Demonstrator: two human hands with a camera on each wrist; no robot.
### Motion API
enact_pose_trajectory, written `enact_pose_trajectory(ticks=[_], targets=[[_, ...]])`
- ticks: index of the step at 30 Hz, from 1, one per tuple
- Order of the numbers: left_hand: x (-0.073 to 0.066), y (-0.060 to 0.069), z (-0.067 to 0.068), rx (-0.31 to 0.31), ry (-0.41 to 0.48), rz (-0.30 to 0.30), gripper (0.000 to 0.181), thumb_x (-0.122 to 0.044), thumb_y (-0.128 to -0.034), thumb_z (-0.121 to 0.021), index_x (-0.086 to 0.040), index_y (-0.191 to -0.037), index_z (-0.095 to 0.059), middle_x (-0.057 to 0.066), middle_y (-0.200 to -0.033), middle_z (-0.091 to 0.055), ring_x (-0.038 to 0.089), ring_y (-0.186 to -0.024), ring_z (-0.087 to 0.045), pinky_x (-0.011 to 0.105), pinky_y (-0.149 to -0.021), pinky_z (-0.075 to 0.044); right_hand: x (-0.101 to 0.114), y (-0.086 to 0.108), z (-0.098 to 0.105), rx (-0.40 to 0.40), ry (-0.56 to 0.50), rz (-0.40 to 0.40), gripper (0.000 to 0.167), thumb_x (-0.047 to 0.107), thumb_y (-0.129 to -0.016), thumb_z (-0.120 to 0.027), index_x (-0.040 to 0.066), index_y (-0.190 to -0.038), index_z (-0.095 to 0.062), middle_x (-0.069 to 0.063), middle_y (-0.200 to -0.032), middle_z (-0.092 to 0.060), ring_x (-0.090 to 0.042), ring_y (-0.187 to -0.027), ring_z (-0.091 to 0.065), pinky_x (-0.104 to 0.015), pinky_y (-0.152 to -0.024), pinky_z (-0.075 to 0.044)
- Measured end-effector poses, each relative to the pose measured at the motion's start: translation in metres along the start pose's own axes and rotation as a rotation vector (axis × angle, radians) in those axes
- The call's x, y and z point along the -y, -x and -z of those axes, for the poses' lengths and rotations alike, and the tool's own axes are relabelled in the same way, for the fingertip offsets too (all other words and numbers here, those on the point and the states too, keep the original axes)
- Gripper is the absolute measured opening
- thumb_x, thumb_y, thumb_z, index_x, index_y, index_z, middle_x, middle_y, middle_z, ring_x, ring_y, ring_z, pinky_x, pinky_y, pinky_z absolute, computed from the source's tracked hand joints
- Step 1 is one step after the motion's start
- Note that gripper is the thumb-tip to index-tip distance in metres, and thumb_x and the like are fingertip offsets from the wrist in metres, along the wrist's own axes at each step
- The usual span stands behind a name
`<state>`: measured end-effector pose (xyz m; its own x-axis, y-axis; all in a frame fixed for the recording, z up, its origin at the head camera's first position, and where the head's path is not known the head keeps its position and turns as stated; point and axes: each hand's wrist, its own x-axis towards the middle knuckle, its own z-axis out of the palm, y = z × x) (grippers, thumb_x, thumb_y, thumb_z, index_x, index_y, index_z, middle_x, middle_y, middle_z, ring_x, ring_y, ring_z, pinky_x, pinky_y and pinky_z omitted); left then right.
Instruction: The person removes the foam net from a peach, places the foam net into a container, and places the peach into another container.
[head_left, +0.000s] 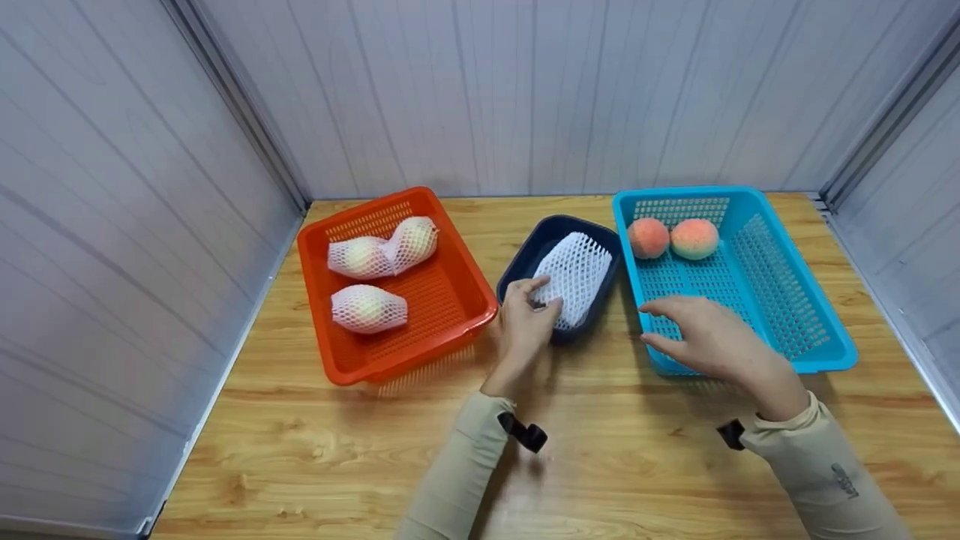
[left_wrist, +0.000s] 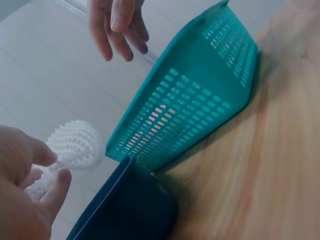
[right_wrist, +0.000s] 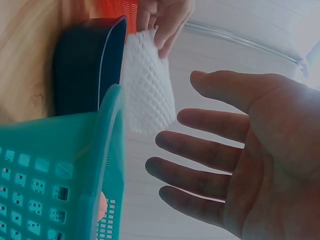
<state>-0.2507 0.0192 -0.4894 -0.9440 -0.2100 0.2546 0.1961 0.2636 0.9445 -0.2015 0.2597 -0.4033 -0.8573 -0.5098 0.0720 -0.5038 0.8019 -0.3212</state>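
My left hand pinches the near end of a white foam net sleeve, held over the dark blue tray. In the right wrist view the sleeve looks flattish and hangs from the left fingers above the tray's rim. The right hand hovers over the near left part of the blue basket, fingers apart and holding nothing. Two bare peaches, one reddish and one paler, sit at the back of that basket.
An orange-red basket stands on the left, with several net-wrapped fruits, one of them at the front. Grey-white panels enclose the wooden table at the back and both sides.
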Motion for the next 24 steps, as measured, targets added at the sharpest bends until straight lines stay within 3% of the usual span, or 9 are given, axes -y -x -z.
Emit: enact_pose_trajectory(ticks=[4,8,11,15,17,21,24], targets=[[0.005,-0.011,-0.009,0.032,-0.114,0.034,0.044,-0.002,-0.0724,-0.078,0.001,-0.115,-0.069,0.011,-0.109,-0.057,0.02,-0.098,-0.056,0.024,-0.084,-0.047,0.0,0.003,-0.003,-0.002,-0.006,0.005,0.04,0.024,-0.092,-0.068,0.003,-0.125,-0.062,-0.014,-0.117,-0.065,-0.031,-0.106,-0.061,-0.051,-0.086,-0.048],[0.009,-0.019,-0.015,0.109,-0.235,0.086,0.051,-0.006,-0.0743,-0.078,0.003,-0.123,-0.063,0.015,-0.116,-0.054,0.024,-0.111,-0.052,0.029,-0.097,-0.041,0.0,0.005,-0.006,-0.003,-0.005,0.024,0.038,0.024,-0.091,-0.069,0.003,-0.122,-0.063,-0.014,-0.115,-0.066,-0.03,-0.105,-0.062,-0.049,-0.086,-0.049],[0.009,-0.022,-0.018,0.17,-0.303,0.08,0.053,-0.008,-0.0775,-0.075,0.006,-0.126,-0.059,0.017,-0.118,-0.052,0.026,-0.114,-0.05,0.03,-0.1,-0.038,-0.001,0.005,-0.01,0.006,-0.01,0.024,0.038,0.025,-0.091,-0.069,0.003,-0.121,-0.064,-0.013,-0.115,-0.066,-0.029,-0.105,-0.062,-0.049,-0.086,-0.049],[0.007,-0.022,-0.022,0.262,-0.427,0.021,0.049,-0.013,-0.0831,-0.072,0.005,-0.127,-0.058,0.018,-0.121,-0.048,0.03,-0.111,-0.052,0.034,-0.098,-0.041,-0.002,0.008,-0.013,0.014,-0.025,0.009,0.037,0.025,-0.092,-0.068,0.004,-0.122,-0.064,-0.013,-0.116,-0.065,-0.03,-0.107,-0.061,-0.05,-0.087,-0.048],[0.006,-0.021,-0.024,0.293,-0.555,-0.019,0.045,-0.021,-0.0862,-0.07,0.002,-0.124,-0.061,0.019,-0.126,-0.045,0.031,-0.111,-0.052,0.038,-0.096,-0.043,-0.002,0.009,-0.014,0.013,-0.029,0.006,0.037,0.025,-0.092,-0.068,0.004,-0.121,-0.064,-0.013,-0.116,-0.066,-0.03,-0.107,-0.061,-0.05,-0.088,-0.048],[0.006,-0.018,-0.029,0.298,-0.836,-0.097,0.043,-0.038,-0.0909,-0.063,-0.003,-0.117,-0.067,0.02,-0.139,-0.039,0.037,-0.123,-0.043,0.048,-0.099,-0.038,-0.002,0.009,-0.017,-0.009,-0.029,0.03,0.034,0.023,-0.09,-0.07,0.005,-0.119,-0.065,-0.011,-0.113,-0.067,-0.028,-0.103,-0.063,-0.049,-0.086,-0.049],[0.007,-0.016,-0.033,0.332,-0.962,-0.173,0.046,-0.046,-0.0945,-0.055,-0.006,-0.114,-0.068,0.016,-0.142,-0.041,0.037,-0.129,-0.037,0.05,-0.1,-0.033,-0.002,0.01,-0.019,-0.041,-0.037,0.071,0.031,0.021,-0.089,-0.071,0.006,-0.116,-0.067,-0.009,-0.11,-0.068,-0.027,-0.099,-0.064,-0.046,-0.083,-0.051]])
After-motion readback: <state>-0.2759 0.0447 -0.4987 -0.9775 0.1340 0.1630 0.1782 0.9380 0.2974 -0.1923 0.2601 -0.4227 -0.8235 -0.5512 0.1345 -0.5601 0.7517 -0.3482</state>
